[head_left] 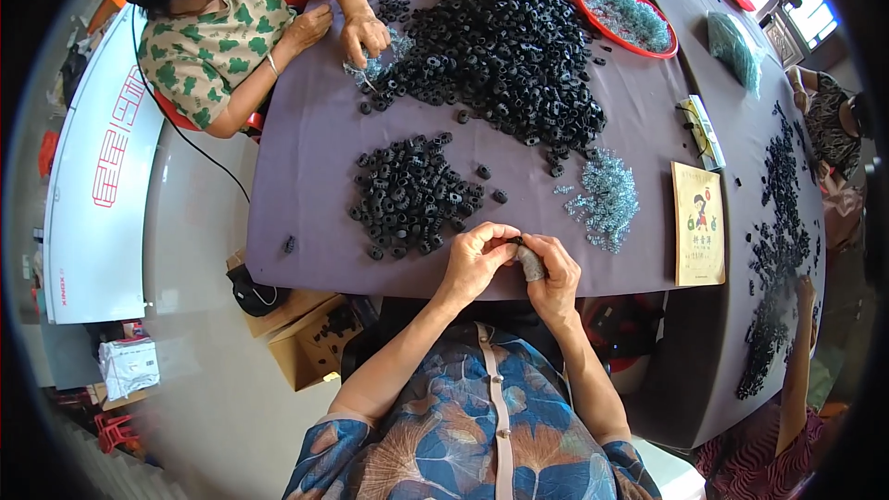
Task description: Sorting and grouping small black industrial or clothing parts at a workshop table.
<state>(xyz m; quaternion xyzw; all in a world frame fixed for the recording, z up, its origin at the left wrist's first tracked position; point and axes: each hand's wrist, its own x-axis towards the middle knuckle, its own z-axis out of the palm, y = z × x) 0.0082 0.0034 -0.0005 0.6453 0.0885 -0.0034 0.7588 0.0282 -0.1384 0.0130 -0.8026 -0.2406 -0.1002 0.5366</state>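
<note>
At the table's front edge my hands meet fingertip to fingertip. My left hand (477, 267) is closed in a pinch on a small black plastic part (516, 241). My right hand (554, 280) is closed around a short greyish rounded piece (531, 264) that touches the black part; whether it is a tool or a finger covering I cannot make out. Just beyond my left hand lies a heap of ribbed black plastic parts (412, 194). Beyond my right hand is a smaller pile of clear bluish pieces (607, 199), perhaps small springs.
A large mound of black parts (509, 37) covers the table's (306, 167) far middle. A red basket (669, 42) holds clear pieces. A yellow booklet (699, 222) lies at right. One co-worker (222, 46) sits far left; others work at right. An open cardboard box (301, 352) stands below.
</note>
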